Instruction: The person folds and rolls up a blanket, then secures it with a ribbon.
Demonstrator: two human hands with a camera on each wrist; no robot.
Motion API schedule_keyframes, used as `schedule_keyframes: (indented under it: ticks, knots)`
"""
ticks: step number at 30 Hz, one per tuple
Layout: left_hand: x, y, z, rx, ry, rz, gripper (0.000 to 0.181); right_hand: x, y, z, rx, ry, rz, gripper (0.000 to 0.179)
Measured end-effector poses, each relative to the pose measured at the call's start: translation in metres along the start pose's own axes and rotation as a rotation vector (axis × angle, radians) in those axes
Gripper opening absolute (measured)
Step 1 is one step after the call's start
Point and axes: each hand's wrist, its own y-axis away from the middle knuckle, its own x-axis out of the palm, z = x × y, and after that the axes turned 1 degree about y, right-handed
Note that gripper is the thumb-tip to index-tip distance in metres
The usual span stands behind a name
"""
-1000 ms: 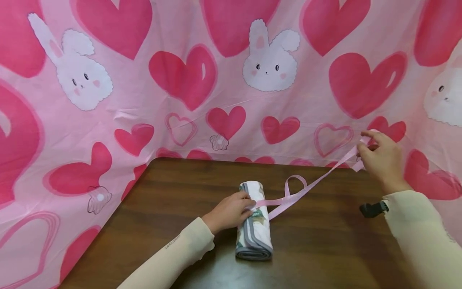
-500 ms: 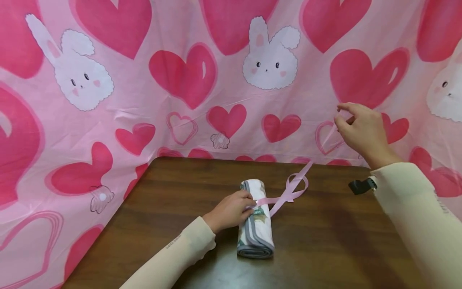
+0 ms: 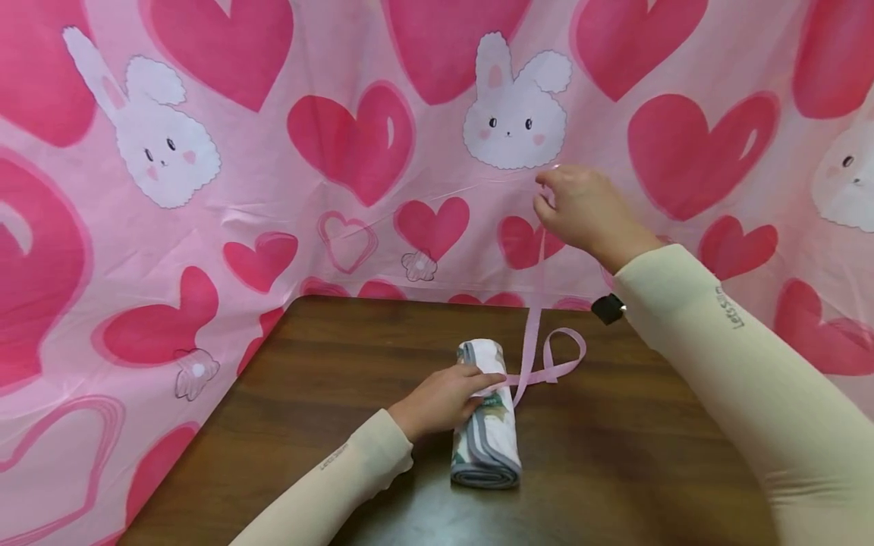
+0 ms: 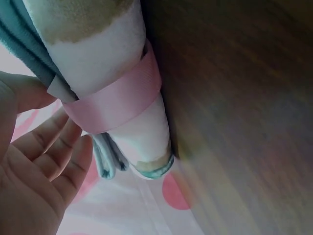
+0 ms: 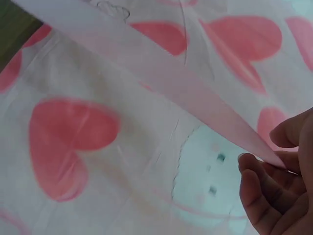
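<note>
A rolled-up white cloth (image 3: 501, 440) with grey edging and a green and brown print lies on the table. A pink ribbon (image 4: 117, 105) wraps round its middle. My left hand (image 3: 440, 400) holds the ribbon against the roll, index finger stretched over the top and thumb beside it. The other left fingers lie along the roll's side in the left wrist view. Raised in front of the backdrop, my right hand (image 3: 587, 208) pinches the ribbon's long free end between thumb and fingers. That length runs taut from the roll, and a loose loop (image 3: 579, 345) of ribbon lies to the right.
The brown wooden table (image 3: 341, 349) reaches back to a pink cloth backdrop (image 3: 423, 45) printed with hearts and rabbits. A small black device (image 3: 608, 309) is on the right wrist.
My right hand has moved left and up from the far right, bringing the ribbon nearly upright above the roll. The left index finger has stretched further across the roll, which stays in place.
</note>
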Motion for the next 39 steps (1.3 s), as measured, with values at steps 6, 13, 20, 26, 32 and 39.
schedule_keyframes:
  ticks: [6,13,20,26,32,39]
  knots:
    - [0.000,-0.001,-0.001,0.000,-0.015,0.030,0.060,0.009,-0.036,0.038,-0.034,0.069,0.190,0.042]
    - [-0.003,-0.002,-0.004,-0.046,0.005,0.065,0.065,0.028,-0.065,0.076,-0.037,0.043,0.331,0.022]
    - [-0.001,-0.008,-0.008,-0.093,0.045,0.090,0.075,0.043,-0.082,0.110,-0.042,0.023,0.442,0.022]
    - [-0.004,-0.014,-0.008,-0.158,0.098,0.130,0.087,0.062,-0.096,0.129,-0.036,0.021,0.471,0.024]
    - [-0.007,-0.021,-0.010,-0.283,0.121,0.163,0.072,0.093,-0.096,0.151,-0.056,0.008,0.484,0.023]
    - [-0.007,-0.008,0.003,-0.334,0.347,0.107,0.057,0.122,-0.091,0.184,-0.125,0.015,0.491,0.029]
